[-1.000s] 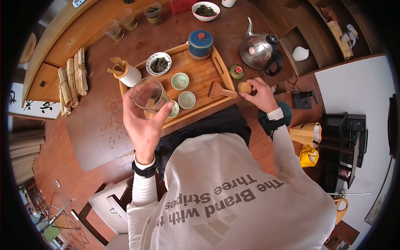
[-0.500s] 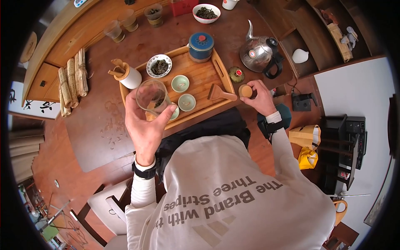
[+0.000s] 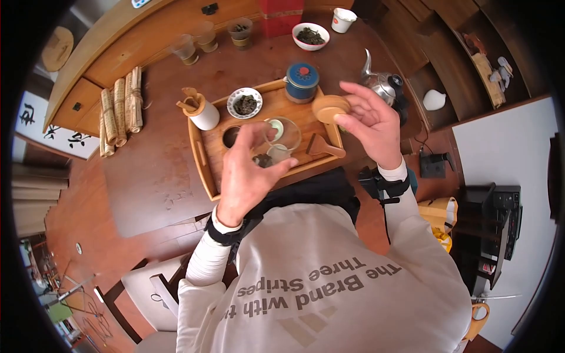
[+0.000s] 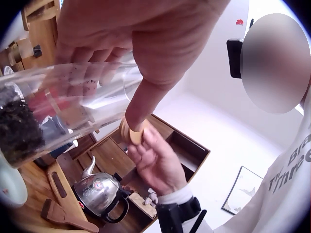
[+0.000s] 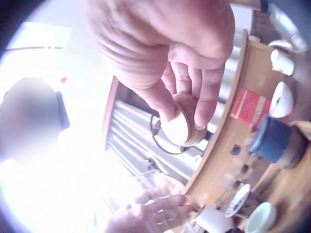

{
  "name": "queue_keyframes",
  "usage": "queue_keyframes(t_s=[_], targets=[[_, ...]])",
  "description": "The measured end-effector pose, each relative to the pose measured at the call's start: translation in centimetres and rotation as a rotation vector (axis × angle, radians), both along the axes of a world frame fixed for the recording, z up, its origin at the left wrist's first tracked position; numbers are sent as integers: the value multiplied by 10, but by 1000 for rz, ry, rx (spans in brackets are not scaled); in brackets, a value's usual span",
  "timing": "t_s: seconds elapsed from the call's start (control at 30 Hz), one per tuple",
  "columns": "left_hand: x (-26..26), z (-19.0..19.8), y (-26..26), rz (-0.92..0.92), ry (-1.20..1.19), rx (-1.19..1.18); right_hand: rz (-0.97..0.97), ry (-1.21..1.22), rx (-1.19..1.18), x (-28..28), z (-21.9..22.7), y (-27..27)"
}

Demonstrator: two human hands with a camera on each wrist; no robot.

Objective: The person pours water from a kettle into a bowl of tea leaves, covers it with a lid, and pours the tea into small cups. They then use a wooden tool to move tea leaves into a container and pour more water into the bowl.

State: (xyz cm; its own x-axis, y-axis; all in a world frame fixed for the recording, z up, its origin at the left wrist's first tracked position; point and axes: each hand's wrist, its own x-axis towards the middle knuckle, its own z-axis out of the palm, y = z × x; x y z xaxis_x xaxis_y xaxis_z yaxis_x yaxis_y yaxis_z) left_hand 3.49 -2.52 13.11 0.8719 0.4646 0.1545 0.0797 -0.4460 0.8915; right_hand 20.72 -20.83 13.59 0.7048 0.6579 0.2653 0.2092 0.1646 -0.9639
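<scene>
The left hand [image 3: 244, 179] grips a clear glass jar [image 3: 283, 138] above the tray's front half; dark leaves [image 4: 19, 126] lie at the jar's bottom end in the left wrist view. Raised over the tray's right side, the right hand [image 3: 376, 123] pinches a round wooden lid [image 3: 331, 108] between thumb and fingers, apart from the jar. Beneath the hands is the wooden tray [image 3: 205, 170] with a blue lidded pot [image 3: 302, 83], a patterned dish of leaves [image 3: 245, 104], a green cup [image 3: 275, 128] and a wooden brush [image 3: 325, 147]. The jar and left hand partly hide the cups.
A steel kettle [image 3: 382, 88] stands right of the tray, partly behind the right hand. Bamboo rolls [image 3: 120, 112] lie at the left. Toward the back are a bowl of leaves [image 3: 310, 37], a white cup [image 3: 343, 20], a red box [image 3: 281, 17] and several clear cups [image 3: 240, 34].
Both hands have risen and drawn closer together, the jar moving right and the lid up and left from the table's right edge. The head view has shifted, and a dark cup shows on the tray.
</scene>
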Motion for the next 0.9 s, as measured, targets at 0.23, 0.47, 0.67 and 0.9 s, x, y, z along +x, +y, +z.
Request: queue_keyframes(t_s=[0.23,0.47,0.67,0.9], targets=[[-9,9,1,80,122,-21,158,-731,-110,-26,29,46],[-15,-8,7,80,5,6,383,-729,-192,-16,26,51],[-18,-5,10,43,42,99,599,-492,-365,-2,31,56],[-21,-7,10,17,49,123,648,-228,-395,-1,28,52]])
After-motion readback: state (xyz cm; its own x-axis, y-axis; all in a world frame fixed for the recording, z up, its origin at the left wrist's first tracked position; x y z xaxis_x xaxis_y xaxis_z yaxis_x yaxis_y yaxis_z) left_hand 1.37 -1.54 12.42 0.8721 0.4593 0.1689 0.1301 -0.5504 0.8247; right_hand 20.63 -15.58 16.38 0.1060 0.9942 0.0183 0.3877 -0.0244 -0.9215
